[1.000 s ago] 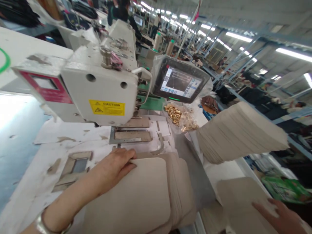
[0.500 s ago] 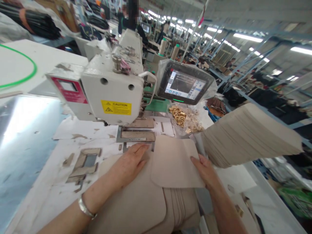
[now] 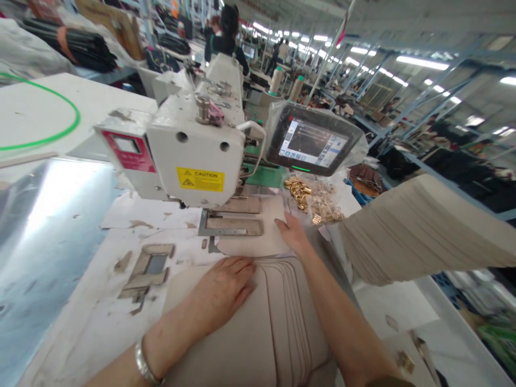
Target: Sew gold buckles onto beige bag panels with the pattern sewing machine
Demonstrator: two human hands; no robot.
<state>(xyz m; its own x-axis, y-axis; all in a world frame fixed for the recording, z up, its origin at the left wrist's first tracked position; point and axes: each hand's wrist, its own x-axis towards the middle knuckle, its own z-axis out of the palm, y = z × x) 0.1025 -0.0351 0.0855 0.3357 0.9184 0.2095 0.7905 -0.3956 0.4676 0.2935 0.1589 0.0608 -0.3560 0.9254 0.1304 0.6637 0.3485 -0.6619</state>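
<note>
My right hand [image 3: 293, 232] pinches the right edge of a beige rounded panel [image 3: 271, 244], which lies under the metal clamp frame [image 3: 253, 228] of a sewing machine [image 3: 193, 156]. My left hand [image 3: 226, 290], a silver bracelet on its wrist, lies with fingers extended on a stack of beige panels [image 3: 242, 344] in front of the machine. The stack is fanned out to the right. The far left part of the panel in my right hand is partly covered by the clamp.
A taller stack of beige panels [image 3: 427, 231] leans at the right. Gold metal fittings [image 3: 298, 193] lie in clear plastic by the control screen [image 3: 313, 141]. At the left on the work surface is a beige-edged frame [image 3: 147, 269]. A person [image 3: 228, 35] is farther back.
My right hand has moved forward and left, bringing the panel from above the stack to under the clamp frame. My left hand has shifted slightly back onto the stack.
</note>
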